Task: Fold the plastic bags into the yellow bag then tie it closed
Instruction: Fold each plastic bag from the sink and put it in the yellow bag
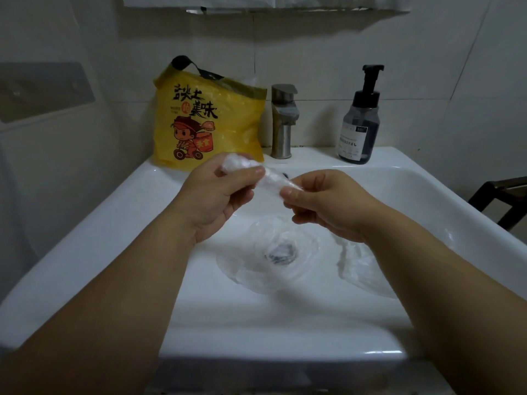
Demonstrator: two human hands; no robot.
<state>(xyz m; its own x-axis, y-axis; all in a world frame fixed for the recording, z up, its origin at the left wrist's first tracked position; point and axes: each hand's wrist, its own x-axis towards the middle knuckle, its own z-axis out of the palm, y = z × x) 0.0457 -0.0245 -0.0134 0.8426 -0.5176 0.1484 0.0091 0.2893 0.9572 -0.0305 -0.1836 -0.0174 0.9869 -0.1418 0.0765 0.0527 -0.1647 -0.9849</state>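
A yellow bag (211, 118) with a cartoon print and black handles stands upright on the back left ledge of the sink, its mouth open with clear plastic showing inside. Above the basin I hold a clear plastic bag (271, 179) bunched into a short roll. My left hand (216, 195) grips its thick end, and my right hand (322, 201) pinches the thin end. Two more clear plastic bags lie in the basin: one (268, 255) over the drain, another (362, 266) to the right, partly under my right forearm.
The white sink (427, 201) fills the view. A metal faucet (282, 121) stands at the back centre, a dark soap pump bottle (360, 121) to its right. Tiled walls close in behind and at the left. A dark frame (502, 198) shows at the right edge.
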